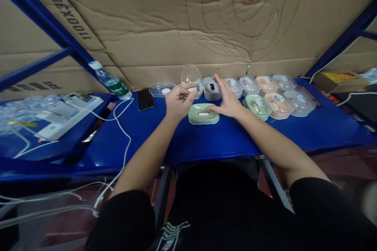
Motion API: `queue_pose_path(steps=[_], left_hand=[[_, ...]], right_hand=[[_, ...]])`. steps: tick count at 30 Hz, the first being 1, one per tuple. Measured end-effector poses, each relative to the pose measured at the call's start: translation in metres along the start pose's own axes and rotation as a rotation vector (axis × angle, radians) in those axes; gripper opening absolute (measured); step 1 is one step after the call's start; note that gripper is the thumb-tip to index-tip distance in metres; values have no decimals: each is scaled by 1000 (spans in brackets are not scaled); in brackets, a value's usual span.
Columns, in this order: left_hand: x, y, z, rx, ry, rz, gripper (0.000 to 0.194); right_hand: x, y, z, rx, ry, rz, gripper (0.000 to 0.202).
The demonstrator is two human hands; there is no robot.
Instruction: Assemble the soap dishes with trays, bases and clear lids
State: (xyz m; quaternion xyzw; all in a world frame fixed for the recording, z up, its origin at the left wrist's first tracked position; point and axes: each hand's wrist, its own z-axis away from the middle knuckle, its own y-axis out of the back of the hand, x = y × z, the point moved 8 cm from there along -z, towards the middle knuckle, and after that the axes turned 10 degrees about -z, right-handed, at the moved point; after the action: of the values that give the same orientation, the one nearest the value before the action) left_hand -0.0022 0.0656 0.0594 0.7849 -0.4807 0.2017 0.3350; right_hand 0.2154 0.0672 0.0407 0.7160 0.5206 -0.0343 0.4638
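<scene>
My left hand [179,102] is closed, with its fingers pinched at the lower edge of a clear plastic lid [191,73] tilted upright. Part of a round sticker shows at the lid's lower right. Just in front lies a light green oval box [204,117] with a pale slot-shaped piece in its top. My right hand [227,100] is open, its fingers raised and spread, and its thumb reaches over the green box's right end; whether it touches cannot be told. Behind the hands stands a grey box [212,93] with a dark slot.
Several lidded boxes in grey, peach [277,106] and green [257,106] stand at right. Another clear lid [160,90], a phone [145,100] and a water bottle [113,83] are at left. A white cable [129,141] crosses the blue table [235,141]. Cardboard [153,15] walls the back.
</scene>
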Motion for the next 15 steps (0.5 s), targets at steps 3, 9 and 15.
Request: queue_pose_path(steps=[3,9,15], left_hand=[[19,-22,14,-227,25,88,51],[-6,-33,11,-326,87,116,68],[-63,-11,-17,-110,280,17,46]], right_hand=[[-7,1,2,-10,10,46,132],[-12,-1,3,-73,60,24,119],[-3,-20,9,-300,47,-16,110]])
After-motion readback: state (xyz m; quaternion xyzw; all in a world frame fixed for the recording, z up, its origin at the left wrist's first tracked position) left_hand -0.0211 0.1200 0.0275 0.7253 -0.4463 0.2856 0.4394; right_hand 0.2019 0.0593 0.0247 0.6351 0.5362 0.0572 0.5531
